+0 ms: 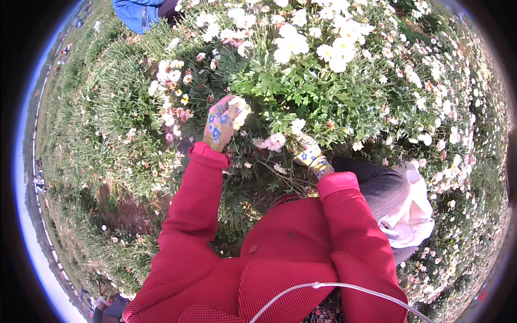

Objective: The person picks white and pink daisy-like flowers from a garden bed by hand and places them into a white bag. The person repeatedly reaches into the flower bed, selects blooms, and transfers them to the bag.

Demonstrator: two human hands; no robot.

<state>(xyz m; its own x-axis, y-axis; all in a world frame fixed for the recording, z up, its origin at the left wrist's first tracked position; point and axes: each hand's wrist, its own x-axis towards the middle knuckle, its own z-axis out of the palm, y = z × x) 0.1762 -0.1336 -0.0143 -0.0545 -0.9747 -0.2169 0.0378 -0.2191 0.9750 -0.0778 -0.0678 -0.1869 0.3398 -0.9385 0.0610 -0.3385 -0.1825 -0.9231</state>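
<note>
Both hands wear flower-patterned gloves. My left hand (pixel 222 121) is raised over the plants, its fingers closed around pale cream flower heads (pixel 241 114). To the right and a little lower, my right hand (pixel 307 152) reaches among stems and leaves; its fingertips are partly hidden by foliage, so its grip is unclear. A white flower (pixel 298 125) stands at those fingertips, and a pink-white flower (pixel 275 142) is just left of them. Green chrysanthemum-like leaves (pixel 291 87) spread above both hands.
Dense rows of white and pink flowers (pixel 343 44) surround me. A white cloth or plastic bag (pixel 408 210) lies by my dark-trousered leg (pixel 373 181). A person in a blue jacket (pixel 137 14) is at the top left. A pale cord (pixel 319 285) arcs across my red jacket.
</note>
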